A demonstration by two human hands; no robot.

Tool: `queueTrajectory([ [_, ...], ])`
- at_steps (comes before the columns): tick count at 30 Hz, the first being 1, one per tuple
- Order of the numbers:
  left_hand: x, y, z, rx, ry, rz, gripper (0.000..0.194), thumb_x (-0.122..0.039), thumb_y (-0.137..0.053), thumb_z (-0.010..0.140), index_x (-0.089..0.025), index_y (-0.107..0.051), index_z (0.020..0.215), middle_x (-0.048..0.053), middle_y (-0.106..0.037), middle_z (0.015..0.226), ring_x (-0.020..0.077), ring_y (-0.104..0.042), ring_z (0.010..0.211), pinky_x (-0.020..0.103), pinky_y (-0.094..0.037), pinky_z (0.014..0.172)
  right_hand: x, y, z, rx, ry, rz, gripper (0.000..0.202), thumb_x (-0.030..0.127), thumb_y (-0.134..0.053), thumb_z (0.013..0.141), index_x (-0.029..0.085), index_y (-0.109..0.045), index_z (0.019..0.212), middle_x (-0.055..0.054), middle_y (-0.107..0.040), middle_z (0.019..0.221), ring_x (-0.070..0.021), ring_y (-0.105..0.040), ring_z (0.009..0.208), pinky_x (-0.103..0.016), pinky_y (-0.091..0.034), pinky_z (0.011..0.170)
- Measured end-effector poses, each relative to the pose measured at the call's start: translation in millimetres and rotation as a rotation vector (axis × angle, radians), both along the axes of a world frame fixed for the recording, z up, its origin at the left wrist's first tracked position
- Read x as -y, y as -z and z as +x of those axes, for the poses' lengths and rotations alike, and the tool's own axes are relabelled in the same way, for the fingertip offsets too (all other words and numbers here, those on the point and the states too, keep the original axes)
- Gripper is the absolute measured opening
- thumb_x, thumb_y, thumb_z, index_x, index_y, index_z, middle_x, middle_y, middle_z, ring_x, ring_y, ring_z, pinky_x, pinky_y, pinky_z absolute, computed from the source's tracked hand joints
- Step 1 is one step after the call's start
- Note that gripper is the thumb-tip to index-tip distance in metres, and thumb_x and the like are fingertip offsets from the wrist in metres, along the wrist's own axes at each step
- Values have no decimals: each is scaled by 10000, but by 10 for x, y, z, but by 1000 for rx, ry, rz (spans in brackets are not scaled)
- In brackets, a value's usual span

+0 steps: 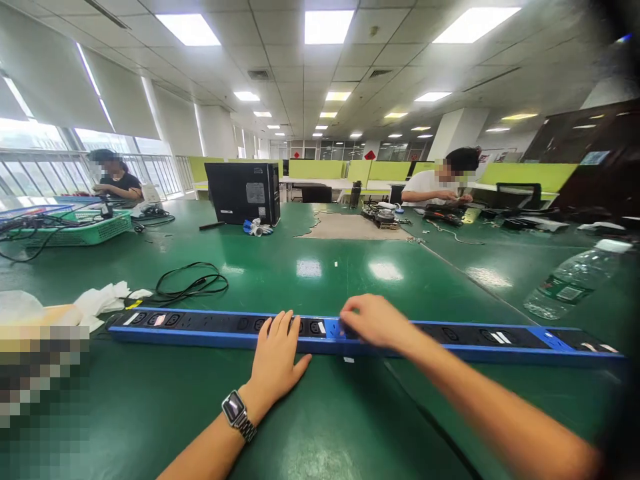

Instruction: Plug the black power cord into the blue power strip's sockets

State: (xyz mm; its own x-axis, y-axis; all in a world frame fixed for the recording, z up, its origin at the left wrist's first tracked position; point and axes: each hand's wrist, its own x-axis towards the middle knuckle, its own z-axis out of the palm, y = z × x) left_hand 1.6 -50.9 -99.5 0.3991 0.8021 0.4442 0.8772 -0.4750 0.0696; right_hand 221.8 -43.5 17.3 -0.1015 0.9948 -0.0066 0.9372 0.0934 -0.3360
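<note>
A long blue power strip (320, 347) with black socket panels lies across the green table in front of me. My left hand (280, 357) rests on its middle part, fingers stretched over the top and thumb apart, with a watch (235, 408) on the wrist. Just right of centre, my right hand (373, 320) is closed above the sockets. Its fingers pinch a dark plug, mostly hidden under the hand. From there a blurred black power cord (430, 420) runs down below my right forearm. Small white labels mark several spots on the strip.
Behind the strip lies a coiled black cable (193, 283), near crumpled white tissue (103, 299). A green basket (85, 230) of cables stands left, a black computer case (243, 193) farther back. At right leans a plastic bottle (575, 280). Two people (437, 187) sit across the table.
</note>
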Motion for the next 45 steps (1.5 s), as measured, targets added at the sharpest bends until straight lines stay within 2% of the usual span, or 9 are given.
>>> queueTrajectory([
  [6,14,6,-66,27,26,-17,652,-462,-601,837,-138,-460,1384,165,-474,1458,315,-398,1367,500,-298,1134,-133,290,-346,102,101,2,297,248,-455,849,207,-744,904,-97,-744,981,-246,-678,913,-311,-465,733],
  [11,32,-25,72,137,21,-50,718,-460,-636,806,-119,-426,1403,193,-468,1451,359,-395,1357,580,-292,1116,-114,280,-426,188,92,43,307,235,-436,870,140,-720,934,-164,-729,949,-263,-689,876,-331,-487,729],
  [15,-67,-128,548,295,212,-58,580,-276,-588,845,-119,-444,1384,162,-587,1324,267,-544,1218,450,-460,1017,-53,283,-80,-310,-130,-175,445,369,-433,898,157,-594,1255,-44,-718,730,-174,-675,621,-283,-512,624],
  [18,-152,-299,731,358,383,-3,220,-232,-513,910,-190,-672,1057,91,-708,1091,210,-643,1030,370,-528,907,32,534,432,-544,61,153,543,483,-377,908,147,-550,1298,-90,-742,878,-209,-701,790,-339,-534,745],
  [20,-162,-439,600,472,405,145,220,-258,-486,943,-199,-687,1010,87,-710,1089,203,-637,1054,366,-516,941,85,801,710,-392,261,380,508,523,-398,889,174,-620,1184,-127,-722,1077,-258,-670,995,-408,-497,879],
  [25,-120,-513,-204,685,127,356,380,-368,-590,905,-196,-597,1243,125,-592,1340,256,-551,1239,422,-461,1051,131,1302,861,7,246,534,478,456,-353,900,166,-678,1096,-118,-672,1229,-286,-556,1214,-471,-369,1036],
  [31,-245,-132,-533,681,21,-3,294,-338,-512,924,-193,-631,1151,84,-722,1090,212,-692,970,377,-563,890,136,1285,838,66,234,492,469,454,-328,927,203,-661,1140,-79,-672,1238,-259,-554,1209,-452,-365,1019],
  [40,-340,-177,-577,530,284,-194,297,-262,-470,929,-190,-568,1201,134,-585,1362,225,-583,1223,415,-466,1058,133,1323,798,158,259,561,439,384,-312,940,195,-662,1127,-75,-684,1214,-249,-577,1178,-420,-379,987],
  [45,-308,-131,-557,598,268,-172,266,-251,-480,928,-205,-515,1188,110,-655,1221,196,-642,1105,359,-524,966,131,1335,805,159,257,592,430,374,-316,939,197,-668,1112,-78,-691,1200,-245,-587,1166,-412,-381,976],
])
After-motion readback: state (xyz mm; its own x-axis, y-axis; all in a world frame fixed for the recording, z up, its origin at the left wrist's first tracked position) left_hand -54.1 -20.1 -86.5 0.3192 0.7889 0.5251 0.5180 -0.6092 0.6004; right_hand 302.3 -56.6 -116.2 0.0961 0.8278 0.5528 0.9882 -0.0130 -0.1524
